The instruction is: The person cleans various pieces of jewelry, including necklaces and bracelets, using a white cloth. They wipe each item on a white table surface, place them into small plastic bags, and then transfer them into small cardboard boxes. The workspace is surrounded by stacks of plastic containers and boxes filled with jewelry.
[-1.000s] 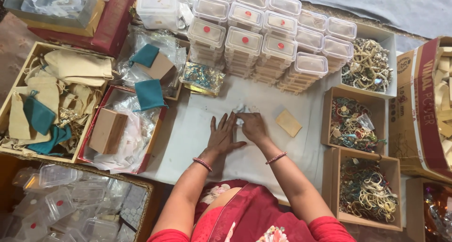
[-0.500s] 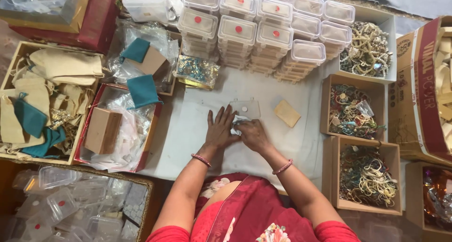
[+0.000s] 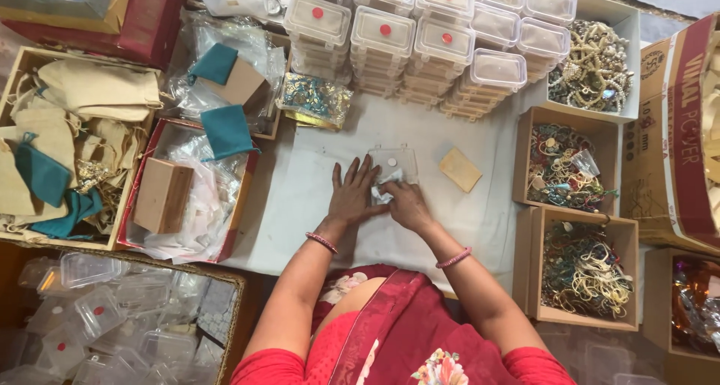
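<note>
**A:** Comparing with a second ago; not spotting much; still hunching over that clear box (image 3: 394,160) in the middle of the white cloth (image 3: 300,205)?

**B:** Yep, still sitting there, just beside the tan card (image 3: 460,169) and in front of the stacked tubs (image 3: 420,40); not shifting at all; changing only at the hands. Left hand (image 3: 352,194) sliding a touch off the box and now lying flat; right hand (image 3: 405,203) staying put at the near edge.

**A:** Holding anything?

**B:** Left hand holding nothing; fingers spreading wide, palm pressing down on the cloth, fingertips just touching the box's left side. Right hand curling over, fingers bunching around a white paper wad (image 3: 384,190); looking like pinching it against the box's near rim; wad showing more clearly now than half a second ago.

**A:** So reading that as what?

**B:** Guessing still working the wad at the box, bracing with the left and handling with the right; not managing to tell whether the lid's sitting on or off.

**A:** Anything else moving?

**B:** Nope; jewellery trays (image 3: 562,167) on the right not being touched; teal pouches (image 3: 225,130) on the left lying well apart from both hands.
</note>
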